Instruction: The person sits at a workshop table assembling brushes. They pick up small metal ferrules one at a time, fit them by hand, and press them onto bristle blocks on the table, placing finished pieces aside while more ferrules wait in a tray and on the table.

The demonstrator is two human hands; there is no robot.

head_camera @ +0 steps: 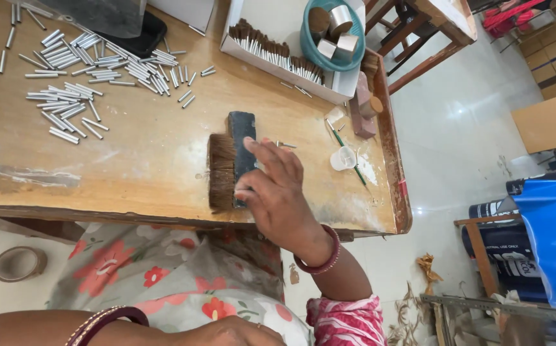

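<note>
My right hand [278, 192] rests on a flat brush [232, 154] that lies on the wooden table [150, 160] near its front edge. The brush has a dark block back and brown bristles pointing left. My fingers touch the near end of the dark block, and I cannot tell whether they grip it or only press on it. My left hand [230, 333] sits low at the bottom edge of the view, by my lap, with the fingers curled and nothing visible in it.
Several short metal tubes [92, 70] lie scattered at the table's far left. A white tray [278, 48] holds a row of bristle tufts and a teal bowl [332, 32] with metal pieces. A small white cup [343, 158] and green stick sit right of the brush.
</note>
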